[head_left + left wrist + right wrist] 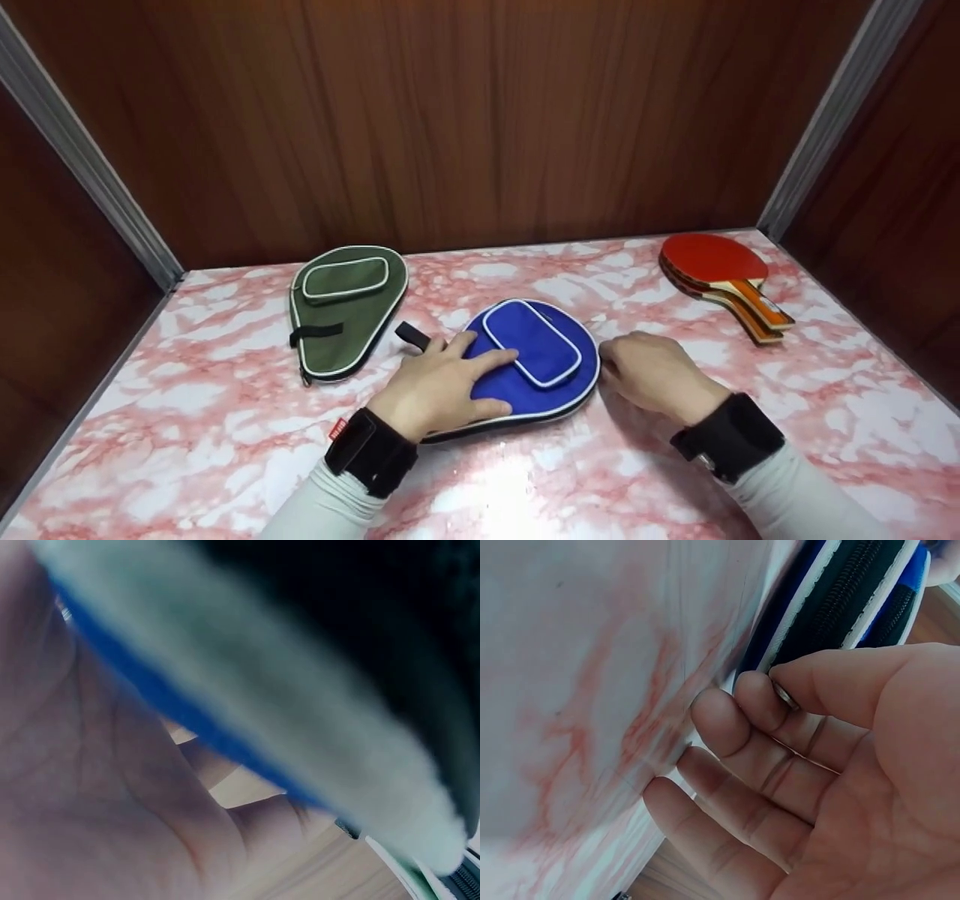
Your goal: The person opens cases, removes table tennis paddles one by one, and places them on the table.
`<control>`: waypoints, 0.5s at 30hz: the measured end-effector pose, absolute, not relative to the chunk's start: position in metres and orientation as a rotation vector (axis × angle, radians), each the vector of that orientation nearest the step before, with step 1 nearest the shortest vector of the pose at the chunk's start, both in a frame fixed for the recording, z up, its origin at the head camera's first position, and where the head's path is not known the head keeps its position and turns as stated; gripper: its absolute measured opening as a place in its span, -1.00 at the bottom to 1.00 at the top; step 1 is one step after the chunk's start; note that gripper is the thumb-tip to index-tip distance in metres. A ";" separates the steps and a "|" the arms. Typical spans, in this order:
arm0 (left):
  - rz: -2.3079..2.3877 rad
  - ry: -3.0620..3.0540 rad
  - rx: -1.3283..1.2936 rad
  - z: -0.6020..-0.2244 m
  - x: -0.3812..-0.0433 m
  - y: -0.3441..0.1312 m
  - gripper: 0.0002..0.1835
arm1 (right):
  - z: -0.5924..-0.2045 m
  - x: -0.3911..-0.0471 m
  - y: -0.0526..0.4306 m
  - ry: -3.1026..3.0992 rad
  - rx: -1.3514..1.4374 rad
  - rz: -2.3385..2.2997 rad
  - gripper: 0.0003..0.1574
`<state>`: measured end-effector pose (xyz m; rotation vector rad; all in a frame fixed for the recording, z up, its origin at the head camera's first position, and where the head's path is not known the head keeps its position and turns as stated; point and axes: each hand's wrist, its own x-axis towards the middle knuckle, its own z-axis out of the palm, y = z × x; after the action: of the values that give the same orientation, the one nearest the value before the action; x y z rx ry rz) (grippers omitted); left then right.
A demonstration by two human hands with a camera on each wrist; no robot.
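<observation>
A blue table tennis paddle case (536,341) with white piping and a front pocket lies on the table, its round end toward the right. Spread over the case's narrower part is my left hand (450,382), palm down, fingers extended. At the round edge my right hand (649,371) pinches a small metal zipper pull (786,696) between thumb and index finger. The zipper (847,589) along the case's side shows closed teeth in the right wrist view. Blue fabric and blurred white piping (247,690) cross the left wrist view close to the palm.
A green paddle case (345,315) with a black strap lies at the back left. Two stacked table tennis paddles (716,262), the upper one red, sit at the back right. Wooden panels (480,127) wall in the marbled pink-and-white table (187,450).
</observation>
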<state>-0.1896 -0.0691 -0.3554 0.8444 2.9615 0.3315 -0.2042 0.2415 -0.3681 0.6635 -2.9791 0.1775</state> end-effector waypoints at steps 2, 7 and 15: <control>0.340 2.959 0.839 -0.355 -0.189 -0.068 -0.24 | -0.367 -0.204 0.242 -2.977 0.667 0.175 -0.81; 0.356 2.945 0.850 -0.356 -0.190 -0.065 -0.24 | -0.365 -0.202 0.247 -2.968 0.685 0.176 -0.81; 0.364 2.962 0.807 -0.354 -0.185 -0.069 -0.24 | -0.366 -0.200 0.244 -2.912 0.760 0.212 -0.85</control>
<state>-0.1847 -0.0687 -0.3538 0.8065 2.9621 0.3636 -0.2000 0.2442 -0.3662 0.7601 -2.9119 0.2124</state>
